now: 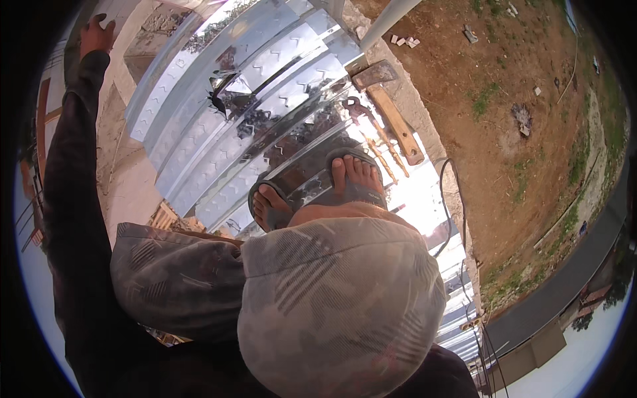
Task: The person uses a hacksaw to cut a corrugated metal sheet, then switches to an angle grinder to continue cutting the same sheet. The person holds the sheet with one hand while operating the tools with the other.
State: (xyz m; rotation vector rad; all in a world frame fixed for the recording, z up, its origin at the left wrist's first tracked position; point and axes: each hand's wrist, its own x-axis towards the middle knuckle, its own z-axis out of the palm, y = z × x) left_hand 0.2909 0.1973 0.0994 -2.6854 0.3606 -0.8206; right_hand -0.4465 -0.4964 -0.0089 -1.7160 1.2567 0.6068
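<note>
Planting both feet (358, 174), in dark sandals (345, 153), on a spread of shiny ribbed metal sheets (192, 142), with the patterned trouser knees (338, 292) filling the bottom of the view; the sheets are the main thing here, lying right under the feet and running up and away from them, super glary on the right side. Left hand (97, 36) is way out at the upper left on the end of a long dark sleeve (73, 172), well apart from the sheets and closest to a pale concrete edge (118, 69); its fingers look a bit bent, but honestly can't tell if it's gripping, pressing or just resting there; right hand is out of view, so I can't tell what its grip is like either. Ahead of the right foot there's a pair of rusty pincers (359, 111) lying on the metal, and just beside it a hammer-like tool (396, 123) with a wooden handle and a dull dark head, both near the sheets' right edge; a small black thing (217, 101) sits farther left on the ribs, too unclear to name; a dark cable (460, 192) loops down along the right edge; past that it's brown dirt (478, 119) with patchy grass, a few broken brick bits (405, 42) and a grey road (557, 292).
</note>
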